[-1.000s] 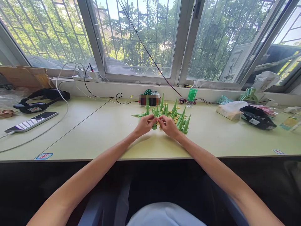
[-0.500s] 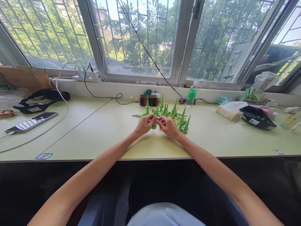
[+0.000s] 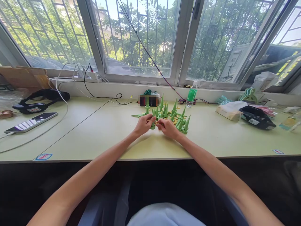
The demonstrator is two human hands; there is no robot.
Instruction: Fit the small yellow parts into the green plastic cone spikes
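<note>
Several green plastic cone spikes stand and lie in a cluster on the pale green table, with small yellow pieces among them. My left hand is closed, its fingers pinched around a green spike piece at the near edge of the cluster. My right hand is closed too, its fingertips pinching a small yellow part right beside that green piece. The two hands almost touch.
A phone on a white cable and a black headset lie at the left. A green bottle stands behind the cluster. A tissue pack, a black device and small packets sit at the right. Cables run along the windowsill.
My right hand's fingertips have shifted slightly left and down toward the green piece in my left hand. Everything else is unmoved.
</note>
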